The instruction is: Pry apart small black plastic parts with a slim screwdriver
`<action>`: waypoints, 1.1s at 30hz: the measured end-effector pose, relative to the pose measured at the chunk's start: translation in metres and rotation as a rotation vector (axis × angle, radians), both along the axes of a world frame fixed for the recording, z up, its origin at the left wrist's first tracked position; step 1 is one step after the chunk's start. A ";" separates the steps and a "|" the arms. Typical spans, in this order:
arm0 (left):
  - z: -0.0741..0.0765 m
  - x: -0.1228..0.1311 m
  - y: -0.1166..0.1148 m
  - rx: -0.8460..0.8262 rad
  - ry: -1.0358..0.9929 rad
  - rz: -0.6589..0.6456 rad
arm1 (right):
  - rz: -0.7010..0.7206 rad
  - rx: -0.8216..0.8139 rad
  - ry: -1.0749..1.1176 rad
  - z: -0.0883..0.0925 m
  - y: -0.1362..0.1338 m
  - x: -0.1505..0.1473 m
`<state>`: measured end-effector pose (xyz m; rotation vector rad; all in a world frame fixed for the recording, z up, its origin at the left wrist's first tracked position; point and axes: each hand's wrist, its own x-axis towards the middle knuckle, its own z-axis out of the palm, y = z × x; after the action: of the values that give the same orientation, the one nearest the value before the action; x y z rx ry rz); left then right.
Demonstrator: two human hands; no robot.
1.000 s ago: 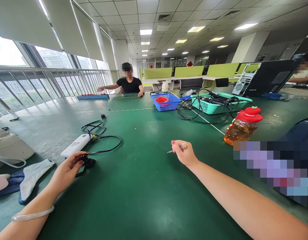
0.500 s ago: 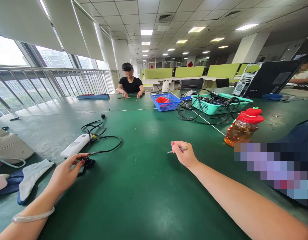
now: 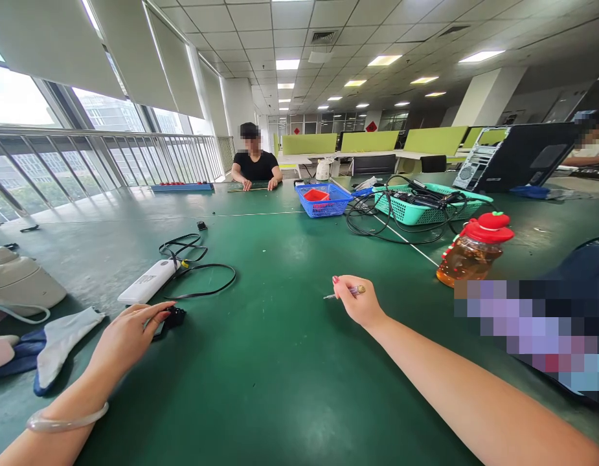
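My left hand [image 3: 127, 340] rests low over the table at the left, thumb and fingers drawn together at the edge of a small black object [image 3: 175, 316]. Part of that object is hidden under the fingers, and its kind does not show. In my right hand [image 3: 360, 301], right of the middle, a slim pen [image 3: 356, 290] with a purplish barrel is gripped, its metal tip pointing left just above the green table [image 3: 280, 362]. A white power strip [image 3: 148, 282] with a coiled black cable [image 3: 216, 292] lies beyond my left hand.
At the left are a glove [image 3: 61, 346] and a beige bag-like item [image 3: 22, 285]. A red-lidded bottle [image 3: 474, 252] stands right. Farther back are a blue basket [image 3: 326, 207], a green basket [image 3: 410, 213] with cables, and a tilted computer case [image 3: 522, 155]. A person [image 3: 255, 165] sits opposite.
My left fingers have closed together at the black object, and the back of the hand has turned more upward. My right hand keeps the pen in nearly the same place.
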<state>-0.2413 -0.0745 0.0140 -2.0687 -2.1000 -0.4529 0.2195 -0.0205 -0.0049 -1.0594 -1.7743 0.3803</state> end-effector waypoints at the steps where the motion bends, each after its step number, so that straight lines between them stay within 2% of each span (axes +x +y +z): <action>1: 0.000 -0.001 0.000 0.007 0.015 -0.011 | -0.002 -0.003 0.002 0.000 0.000 0.000; 7: 0.000 0.000 -0.001 0.032 0.027 -0.073 | -0.002 -0.005 0.005 0.000 0.000 -0.001; 14: 0.001 0.000 0.000 -0.057 -0.057 -0.046 | -0.008 -0.015 0.014 0.002 -0.001 -0.001; 22: -0.007 -0.037 -0.003 -0.164 -0.019 -0.031 | -0.016 -0.003 0.016 -0.001 0.000 -0.001; 28: 0.001 -0.050 -0.006 -0.247 -0.092 -0.102 | -0.013 -0.016 0.023 -0.001 0.000 -0.001; 33: 0.007 -0.043 -0.009 -0.242 -0.054 -0.020 | -0.008 -0.013 0.020 -0.001 0.000 -0.001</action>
<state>-0.2840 -0.0836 0.0211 -2.2303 -2.2671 -0.2706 0.2186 -0.0204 -0.0058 -1.0683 -1.7517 0.3958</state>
